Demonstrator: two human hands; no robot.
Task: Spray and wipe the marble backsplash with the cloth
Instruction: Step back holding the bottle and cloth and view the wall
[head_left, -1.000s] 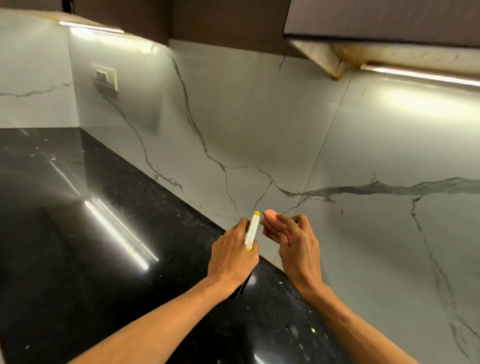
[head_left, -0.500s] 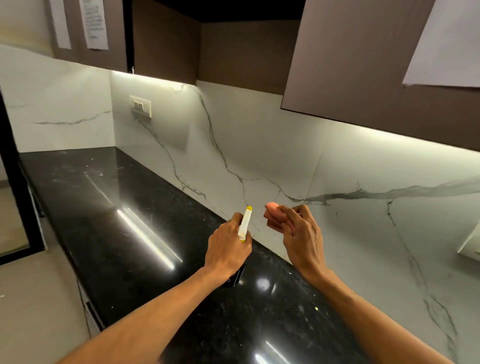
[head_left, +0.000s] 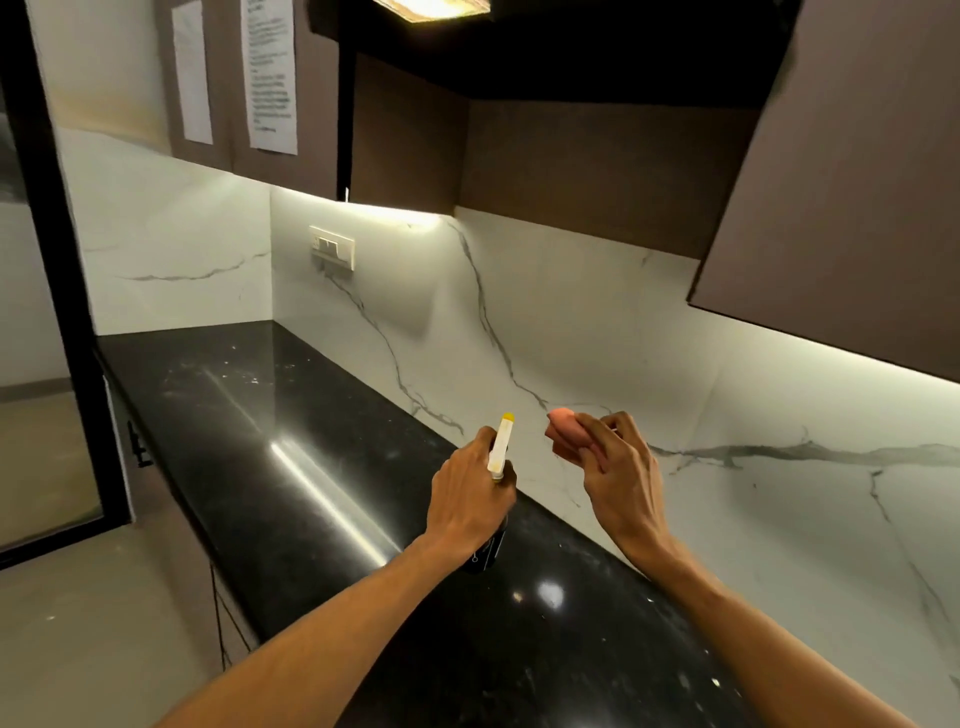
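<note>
Left hand (head_left: 470, 501) is wrapped round the neck of the spray bottle (head_left: 501, 447) over the black countertop (head_left: 311, 441), with the white-and-yellow nozzle turned toward the marble backsplash (head_left: 571, 322). Right hand (head_left: 618, 480) pinches a small folded pink cloth (head_left: 565, 428), close to the wall but apart from it.

The marble shows grey veins only. No droplets or wipe streaks are discernible, though glare may hide a thin film.

Judgement: early stage. Spraying is not evidently done and the wiping is all left to do.

spray bottle (head_left: 501, 444) (dark body, yellow-tipped white nozzle) upright; pink cloth (head_left: 563, 426) bunched at its 3 o'clock; grey-veined white backsplash (head_left: 571, 322) beyond both.
</note>
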